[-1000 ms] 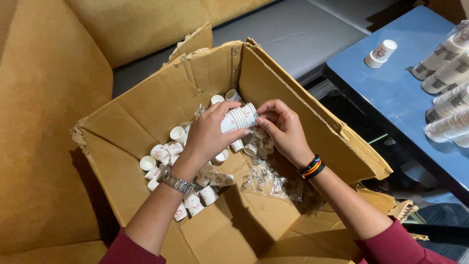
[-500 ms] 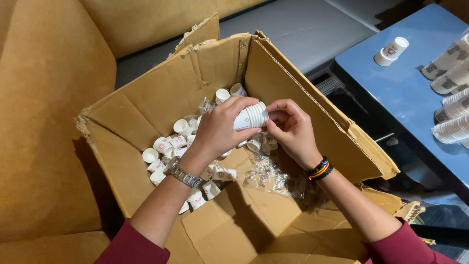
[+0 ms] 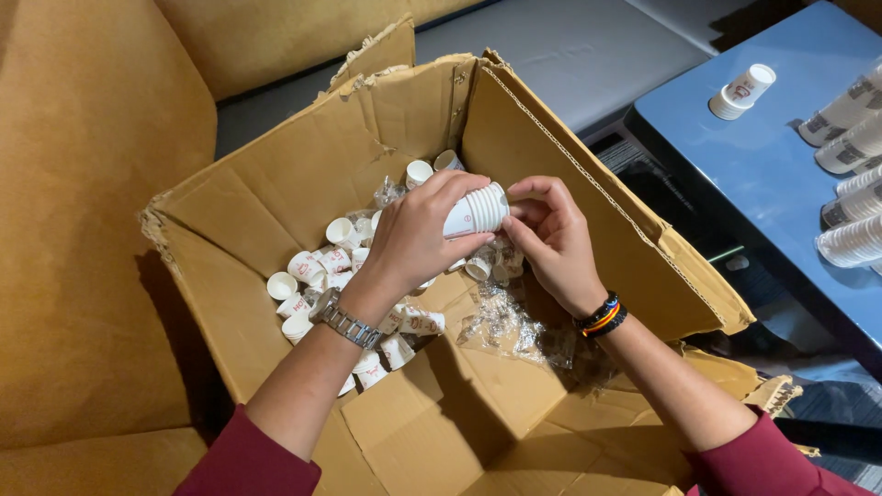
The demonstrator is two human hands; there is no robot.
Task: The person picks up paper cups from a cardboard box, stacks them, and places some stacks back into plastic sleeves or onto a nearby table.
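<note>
1. Left hand (image 3: 418, 234) is wrapped around a short stack of white paper cups (image 3: 476, 210), holding it sideways over the open cardboard box (image 3: 276, 197). There's a metal watch (image 3: 344, 321) on that wrist.
2. Right hand (image 3: 551, 241) is right up against the rim end of the same stack, fingers curled in and pinching at the outermost cup. Can't tell if it's really gripping the cup or just touching the rim. Striped bracelets (image 3: 602, 317) on that wrist.
3. So the stack sits between both hands, up in the air above the middle of the box, not resting on anything.
4. Down in the box there's a heap of loose paper cups (image 3: 322, 276), mostly along the left and back, lying every which way. Some have red print on them.
5. Crumpled clear plastic wrap (image 3: 510, 326) lies on the box floor just under the right hand.
6. The box stands between tan cushions (image 3: 83, 184), flaps open and a bit torn.
7. Off to the right is a blue table (image 3: 763, 156) with a small stack of cups (image 3: 742, 90) lying on it, and more long cup stacks (image 3: 850, 184) along the right edge, well apart from the hands.
</note>
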